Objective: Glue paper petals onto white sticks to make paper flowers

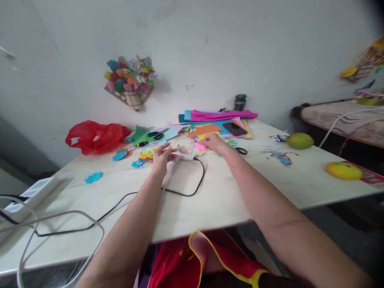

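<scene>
My right grip (pixel 212 142) is narrow, fingertips pinched at the edge of a pink piece (pixel 200 147), just right of the glue gun (pixel 186 157) on the desk (pixel 210 208); I can't tell whether the piece is lifted. It looks thin, light and soft, easily creased, so an edge is the place to take it. My left grip (pixel 162 157) is loose, fingers apart beside the gun; whether they hold anything I can't make out. The gun seems stiff and fairly light, its tip perhaps hot, so the handle suits best. Its cord (pixel 186 195) loops toward me. Beyond lie sheets (pixel 207 130), a phone (pixel 235 129) and scissors (pixel 156 135).
</scene>
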A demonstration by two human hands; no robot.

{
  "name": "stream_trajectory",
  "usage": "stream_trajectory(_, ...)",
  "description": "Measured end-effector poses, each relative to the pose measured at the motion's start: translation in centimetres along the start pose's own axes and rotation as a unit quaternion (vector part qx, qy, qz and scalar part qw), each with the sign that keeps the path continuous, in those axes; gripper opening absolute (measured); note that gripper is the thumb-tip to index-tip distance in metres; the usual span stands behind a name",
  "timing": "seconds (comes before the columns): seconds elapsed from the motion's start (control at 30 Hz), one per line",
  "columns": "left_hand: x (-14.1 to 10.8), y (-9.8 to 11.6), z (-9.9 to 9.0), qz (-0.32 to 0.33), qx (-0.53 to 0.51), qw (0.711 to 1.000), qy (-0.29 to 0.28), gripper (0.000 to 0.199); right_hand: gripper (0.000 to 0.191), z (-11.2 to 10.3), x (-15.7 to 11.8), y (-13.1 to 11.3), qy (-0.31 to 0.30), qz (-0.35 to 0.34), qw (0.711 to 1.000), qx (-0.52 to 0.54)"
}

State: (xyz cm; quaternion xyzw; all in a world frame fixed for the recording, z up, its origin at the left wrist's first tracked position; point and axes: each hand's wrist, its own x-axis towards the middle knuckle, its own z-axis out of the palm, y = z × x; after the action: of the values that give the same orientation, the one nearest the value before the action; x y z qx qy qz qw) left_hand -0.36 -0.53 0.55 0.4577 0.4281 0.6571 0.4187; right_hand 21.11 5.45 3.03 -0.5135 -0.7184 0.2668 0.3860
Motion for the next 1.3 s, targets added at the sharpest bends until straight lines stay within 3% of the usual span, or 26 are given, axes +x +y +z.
stream_trajectory(0.23,-0.1,0.0,-0.1,0.004,0.005,1.000,0.003,0.044,0.023,0.0,-0.1,0.0,-0.051,-0.006,0.998,0.023)
stream_trajectory(0.37,0.0,-0.1,-0.1,0.004,0.005,1.000,0.004,0.042,0.028,-0.2,0.3,0.6,-0.035,-0.027,0.999,-0.004)
stream_trajectory(0.57,-0.1,0.0,0.1,0.012,0.016,1.000,-0.015,0.045,0.007,0.2,0.4,0.6,-0.053,0.026,0.996,0.070)
stream_trajectory(0.7,-0.4,0.2,0.3,0.020,0.025,0.999,-0.034,0.048,0.021,0.1,0.0,-0.1,-0.078,0.030,0.995,0.048)
stream_trajectory(0.83,-0.4,0.0,0.5,0.023,0.038,0.998,-0.051,0.048,0.031,-0.2,0.1,0.1,-0.043,-0.016,0.999,-0.024)
stream_trajectory(0.97,-0.2,-0.3,0.6,0.024,0.060,0.995,-0.069,0.049,0.023,-0.2,0.3,0.8,-0.006,-0.050,0.998,-0.032)
stream_trajectory(1.2,-0.6,-0.2,1.0,0.031,0.117,0.987,-0.105,0.048,0.007,-0.2,-0.1,0.1,-0.050,0.019,0.998,0.024)
stream_trajectory(1.3,-0.7,-0.2,1.1,0.029,0.134,0.985,-0.110,0.048,0.012,-0.3,-0.2,-0.2,-0.043,0.029,0.998,0.045)
